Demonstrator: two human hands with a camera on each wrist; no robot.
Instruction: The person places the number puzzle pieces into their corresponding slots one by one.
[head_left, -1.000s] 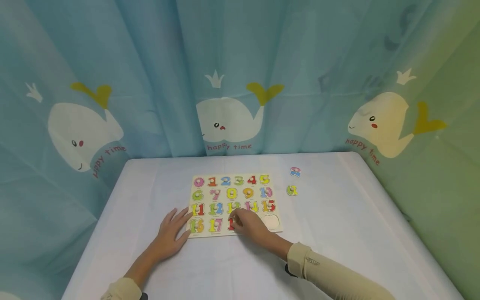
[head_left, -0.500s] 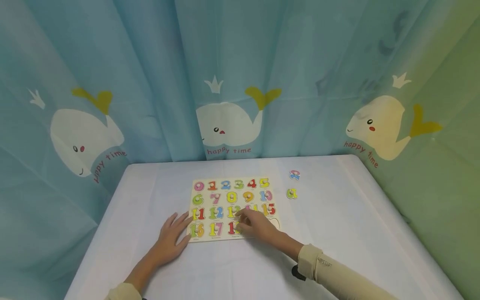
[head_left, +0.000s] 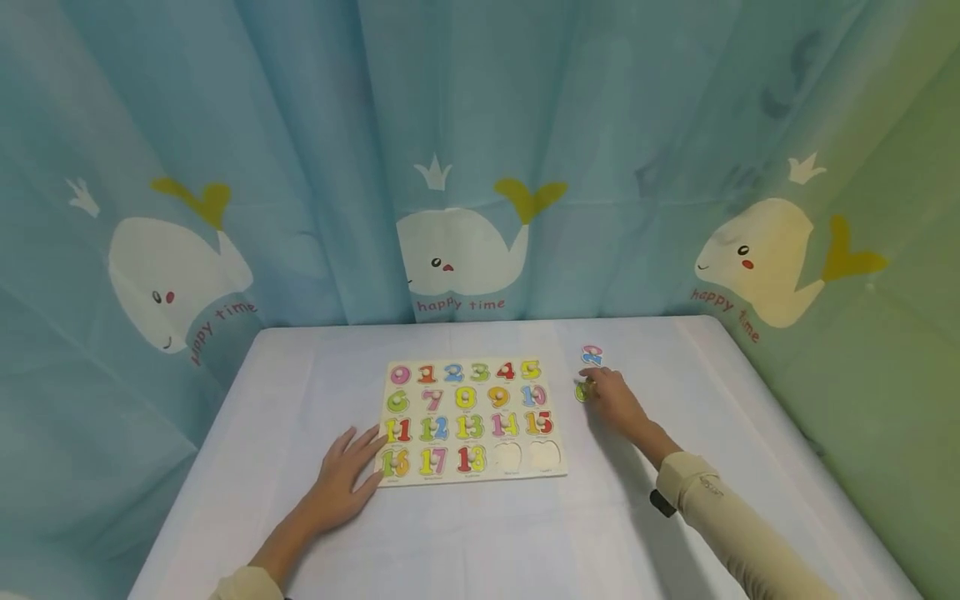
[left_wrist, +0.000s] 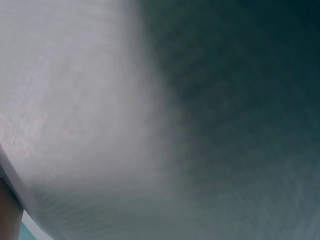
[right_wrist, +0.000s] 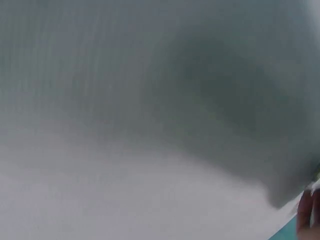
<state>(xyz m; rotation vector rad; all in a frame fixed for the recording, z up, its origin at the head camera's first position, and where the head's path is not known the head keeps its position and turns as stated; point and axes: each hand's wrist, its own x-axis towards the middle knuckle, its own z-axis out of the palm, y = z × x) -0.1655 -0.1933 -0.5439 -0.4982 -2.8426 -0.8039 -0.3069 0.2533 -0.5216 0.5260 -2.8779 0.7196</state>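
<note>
A wooden number puzzle board [head_left: 442, 414] lies on the white table, its knobbed pieces set in rows from 0 to 18. Two bare recesses [head_left: 507, 457] show at the bottom right. My left hand [head_left: 342, 477] rests flat with spread fingers at the board's left edge. Right of the board, the fingers of my right hand [head_left: 618, 404] are over a yellow-green number piece [head_left: 581, 392], partly covering it. Whether they pinch its knob is too small to tell. Just beyond lies a pink and blue number piece [head_left: 592, 354]. In the right wrist view only some fingers [right_wrist: 304, 212] show at the lower right corner.
The white tabletop [head_left: 480, 542] ends at a blue-green curtain [head_left: 322, 167] printed with white whales. The left wrist view holds mostly blurred pale cloth and a dark area.
My right hand has moved from the 18 piece on the board, right and away from me, to the loose yellow-green piece. It uncovers the bottom-row recesses. The left hand stays at the board's edge.
</note>
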